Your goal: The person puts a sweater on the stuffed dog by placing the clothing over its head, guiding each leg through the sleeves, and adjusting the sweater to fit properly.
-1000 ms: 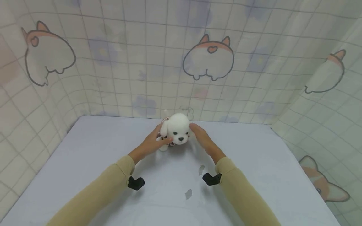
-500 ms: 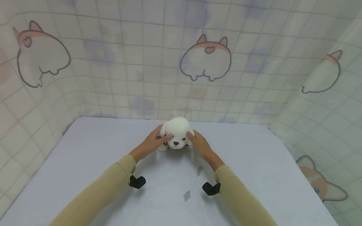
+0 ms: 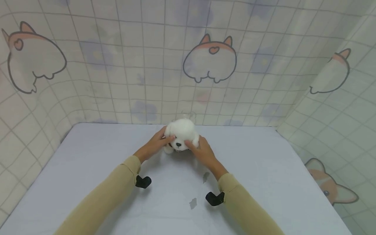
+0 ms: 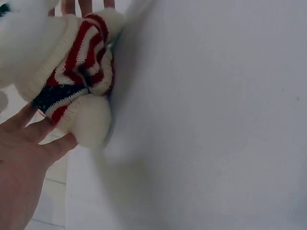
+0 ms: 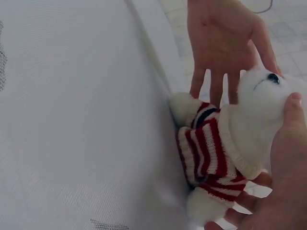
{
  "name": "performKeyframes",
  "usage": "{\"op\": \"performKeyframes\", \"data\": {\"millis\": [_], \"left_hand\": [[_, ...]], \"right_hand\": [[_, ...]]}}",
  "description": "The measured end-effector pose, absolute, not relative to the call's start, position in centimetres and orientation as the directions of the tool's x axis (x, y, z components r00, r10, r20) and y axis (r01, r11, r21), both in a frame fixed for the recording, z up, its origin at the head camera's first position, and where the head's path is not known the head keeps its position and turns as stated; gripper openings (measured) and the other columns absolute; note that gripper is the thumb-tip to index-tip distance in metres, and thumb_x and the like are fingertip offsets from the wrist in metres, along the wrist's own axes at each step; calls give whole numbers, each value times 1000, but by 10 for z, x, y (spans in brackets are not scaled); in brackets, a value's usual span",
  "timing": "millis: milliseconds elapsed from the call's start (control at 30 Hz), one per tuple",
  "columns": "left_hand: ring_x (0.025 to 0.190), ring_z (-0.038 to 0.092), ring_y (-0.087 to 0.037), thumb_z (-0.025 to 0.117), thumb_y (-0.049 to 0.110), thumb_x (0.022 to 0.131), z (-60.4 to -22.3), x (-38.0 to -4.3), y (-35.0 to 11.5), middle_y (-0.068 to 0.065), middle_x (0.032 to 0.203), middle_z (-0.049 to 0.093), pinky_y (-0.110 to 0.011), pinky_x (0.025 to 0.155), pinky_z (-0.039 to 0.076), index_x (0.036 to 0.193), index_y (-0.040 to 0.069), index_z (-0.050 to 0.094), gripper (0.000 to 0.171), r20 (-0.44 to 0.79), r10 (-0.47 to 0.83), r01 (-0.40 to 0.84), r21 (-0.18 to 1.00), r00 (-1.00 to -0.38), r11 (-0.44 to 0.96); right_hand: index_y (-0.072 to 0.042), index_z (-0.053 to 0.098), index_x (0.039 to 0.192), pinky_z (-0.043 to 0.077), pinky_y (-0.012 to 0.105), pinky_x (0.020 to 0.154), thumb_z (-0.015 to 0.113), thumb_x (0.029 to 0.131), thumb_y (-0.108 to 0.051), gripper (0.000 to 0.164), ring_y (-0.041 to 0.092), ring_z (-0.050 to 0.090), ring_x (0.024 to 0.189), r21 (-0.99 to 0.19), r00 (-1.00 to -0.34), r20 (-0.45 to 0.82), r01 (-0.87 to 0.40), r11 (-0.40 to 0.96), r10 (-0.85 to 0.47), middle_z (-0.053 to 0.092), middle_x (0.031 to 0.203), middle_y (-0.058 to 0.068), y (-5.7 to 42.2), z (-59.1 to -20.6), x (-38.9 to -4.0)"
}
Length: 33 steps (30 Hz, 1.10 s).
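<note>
A white plush dog (image 3: 182,128) sits near the back edge of the table, facing me. It wears a knitted sweater (image 4: 81,67) with red and white stripes and a dark blue part. My left hand (image 3: 153,145) holds its left side in the head view, thumb across the face near an eye. On the other side my right hand (image 3: 204,154) holds it, thumb on the cheek beside the nose. In the right wrist view, the left hand (image 5: 223,40) has fairly straight fingers alongside the dog, and the right fingers (image 5: 247,201) reach beneath the sweater's edge. The dog's back is hidden.
A white table (image 3: 249,169) with two small grey marks (image 3: 193,203) lies under the arms. Behind and beside it hangs a checked curtain (image 3: 158,75) printed with corgis. Black wrist mounts (image 3: 143,182) sit under both sleeves.
The right hand has come from the side of the head to hold the dog, its thumb sliding down onto the cheek. The dog's head has turned forward. The left hand has kept its hold.
</note>
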<state>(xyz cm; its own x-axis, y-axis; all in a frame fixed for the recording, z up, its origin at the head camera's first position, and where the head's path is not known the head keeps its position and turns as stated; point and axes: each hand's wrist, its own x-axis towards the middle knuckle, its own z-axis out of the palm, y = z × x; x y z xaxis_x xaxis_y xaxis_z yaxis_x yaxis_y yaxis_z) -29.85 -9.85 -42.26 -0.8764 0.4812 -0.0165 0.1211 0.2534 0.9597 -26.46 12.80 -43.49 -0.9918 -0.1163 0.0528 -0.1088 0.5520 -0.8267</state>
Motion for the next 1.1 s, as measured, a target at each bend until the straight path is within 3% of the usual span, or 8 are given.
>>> {"op": "performKeyframes", "data": {"millis": [300, 500, 700, 833, 1100], "left_hand": [[145, 28, -27, 52, 51, 95, -423, -313, -104, -1, 156, 31, -56, 115, 27, 153, 29, 21, 70, -42, 475, 96, 960, -879, 263], [141, 34, -29, 52, 45, 97, -421, -320, -111, -6, 154, 34, -58, 113, 29, 154, 26, 22, 67, -30, 483, 103, 963, -875, 248], [142, 33, -33, 54, 44, 96, -418, -315, -122, -6, 156, 32, -58, 111, 32, 153, 28, 23, 67, -21, 472, 119, 957, -881, 264], [140, 38, -36, 56, 45, 95, -414, -311, -122, -4, 157, 31, -59, 110, 33, 153, 33, 23, 68, 5, 445, 146, 948, -895, 284], [149, 17, -30, 57, 52, 93, -398, -303, -120, 0, 164, 11, -53, 115, 29, 156, 30, 11, 81, 49, 414, 247, 863, -909, 441]], "right_hand": [[-12, 57, 123, 49, 39, 93, 54, 92, -57, 55, 16, 58, 98, -844, -981, 146, -191, 502, -128, 64, 113, 3, 117, -441, -283], [-9, 57, 120, 49, 35, 86, 52, 92, -59, 57, 15, 56, 91, -833, -977, 158, -209, 512, -141, 64, 108, 4, 110, -439, -288], [-8, 50, 132, 46, 43, 99, 47, 91, -65, 70, 20, 56, 110, -814, -985, 84, -153, 560, -149, 59, 124, 7, 106, -431, -282], [-8, 40, 144, 39, 49, 109, 47, 91, -65, 78, 26, 47, 131, -788, -988, 58, -133, 601, -142, 49, 141, 11, 112, -420, -277], [-20, 32, 149, 28, 50, 117, 54, 88, -65, 79, 25, 31, 145, -729, -989, 82, -146, 669, -127, 36, 153, 4, 138, -401, -264]]}}
